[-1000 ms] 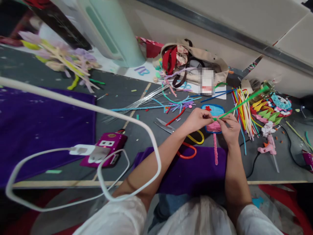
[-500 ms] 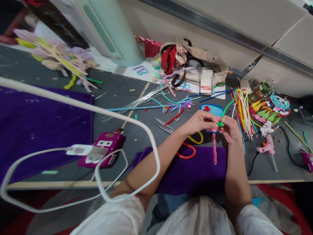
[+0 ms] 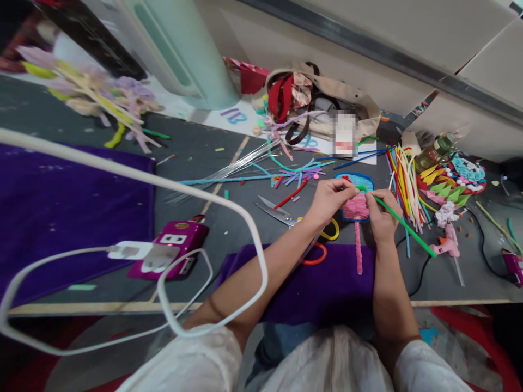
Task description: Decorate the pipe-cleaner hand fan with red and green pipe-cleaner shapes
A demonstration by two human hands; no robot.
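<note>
Between my two hands is a green pipe cleaner (image 3: 406,226), bunched or curled at its left end, with its straight length running down to the right. My left hand (image 3: 333,200) pinches the curled end. My right hand (image 3: 381,212) is closed on it just beside. Below them lies a flat pipe-cleaner piece (image 3: 355,208), blue and pink with a blue border, a red flower and a pink stem hanging down onto purple cloth (image 3: 327,294). Scissors (image 3: 281,211) with red and yellow handles lie partly under my left forearm.
Right of my hands lie many-coloured pipe cleaners (image 3: 406,185), a pink glue gun (image 3: 448,242) and a flower decoration (image 3: 468,171). Behind stand a beige bag (image 3: 363,103) and a mint-green jug (image 3: 196,54). A white cable (image 3: 229,204) loops in front, near a purple power strip (image 3: 186,239).
The green pipe cleaner's free length has swung from pointing up behind my right hand to pointing down right. Both hands have moved slightly up, and my right hand has turned.
</note>
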